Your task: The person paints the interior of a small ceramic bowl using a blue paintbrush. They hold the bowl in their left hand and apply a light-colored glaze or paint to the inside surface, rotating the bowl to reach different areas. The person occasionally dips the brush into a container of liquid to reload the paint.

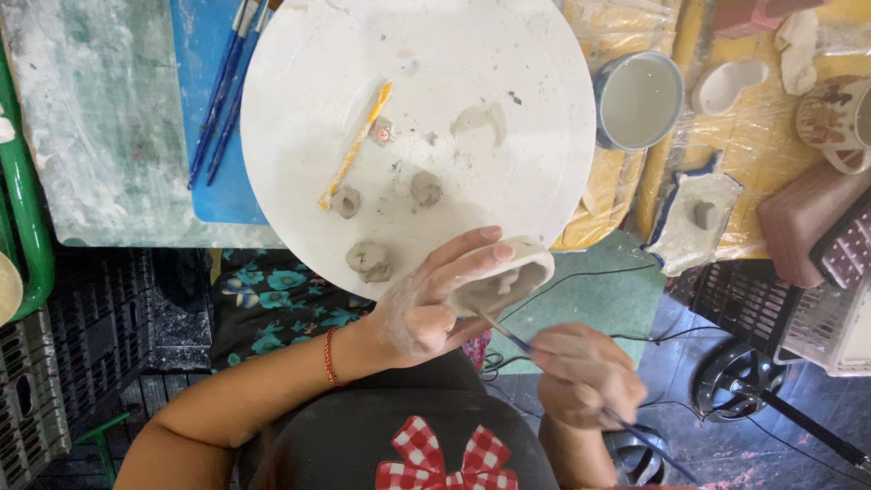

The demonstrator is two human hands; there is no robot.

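A work table with a worn, paint-smeared grey-green top holds a large round white board. On the board lie a yellow tool and three small grey clay lumps. Left of the board, a blue mat carries blue brushes. To the right, yellow plastic sheet covers the table; on it stand a blue-rimmed cup, a small white dish, a patterned mug, a clay-smeared tray and a brown block.
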